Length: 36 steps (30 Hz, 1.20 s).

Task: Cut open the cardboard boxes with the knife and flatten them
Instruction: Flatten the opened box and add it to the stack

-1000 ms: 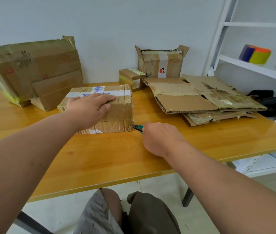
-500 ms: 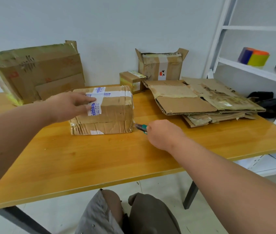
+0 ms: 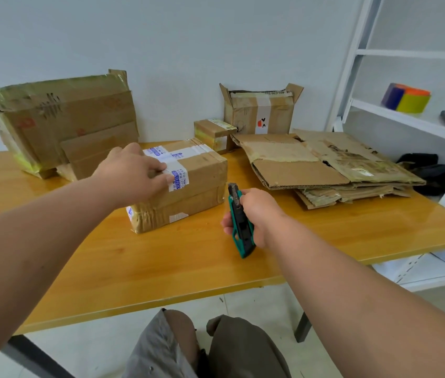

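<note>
A taped brown cardboard box [image 3: 196, 184] with white and blue tape lies on the wooden table [image 3: 161, 263]. My left hand [image 3: 134, 173] rests on its top left part, fingers curled over the tape. Just right of the box, my right hand [image 3: 254, 214] grips a green and black utility knife [image 3: 239, 222], held upright above the table with its tip near the box's right side. A stack of flattened cardboard [image 3: 322, 165] lies at the right.
A large open box [image 3: 60, 121] stands at the back left, a small box [image 3: 213, 135] and an open medium box [image 3: 259, 110] at the back middle. A white shelf unit [image 3: 412, 121] with coloured objects stands right of the table. My knees show below the front edge.
My right hand has lifted the knife off the table and turned it upright. My left hand slid from the box's top to its left part, and the box has turned slightly.
</note>
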Tool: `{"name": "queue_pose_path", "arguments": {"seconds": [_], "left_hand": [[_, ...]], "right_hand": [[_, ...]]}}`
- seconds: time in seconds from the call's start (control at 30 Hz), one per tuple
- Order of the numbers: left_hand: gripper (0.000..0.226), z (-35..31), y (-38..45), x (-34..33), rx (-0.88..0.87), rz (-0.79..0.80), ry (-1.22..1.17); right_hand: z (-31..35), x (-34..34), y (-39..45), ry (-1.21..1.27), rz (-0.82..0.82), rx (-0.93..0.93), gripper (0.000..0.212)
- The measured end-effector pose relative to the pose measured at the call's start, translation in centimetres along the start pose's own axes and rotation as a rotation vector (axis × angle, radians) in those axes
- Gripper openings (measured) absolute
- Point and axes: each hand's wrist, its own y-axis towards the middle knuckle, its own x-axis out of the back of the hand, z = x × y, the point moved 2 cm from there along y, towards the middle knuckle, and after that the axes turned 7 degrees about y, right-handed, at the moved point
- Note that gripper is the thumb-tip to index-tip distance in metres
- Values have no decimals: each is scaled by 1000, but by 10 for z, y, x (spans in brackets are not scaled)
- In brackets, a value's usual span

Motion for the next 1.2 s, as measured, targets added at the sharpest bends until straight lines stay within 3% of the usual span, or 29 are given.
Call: {"name": "queue_pose_path", "arguments": {"seconds": [0.13,0.33,0.53,0.77,0.93,1.07,1.2], "left_hand": [[49,6,-1,-9,-84,51,-228],[50,13,0,-7,-122,187,-274],[50,16,-1,-16,-103,214,-417],[50,15,-2,-17,-100,199,-399],[50,16,-2,-18,-101,210,-401],[49,15,-4,-18,-100,216,-403],[49,14,-4,-16,-98,223,-404]], "right_hand": [[1,-7,0,62,7,-30,27],[-5,-17,0,144,-25,-32,24],[-17,-35,-2,206,-92,-1,22],[-28,-63,-13,280,-86,44,23],[-29,-66,-18,335,-78,-61,34],[-34,-70,-23,372,-60,-56,21],[-36,-73,-24,346,-36,-83,27]]}}
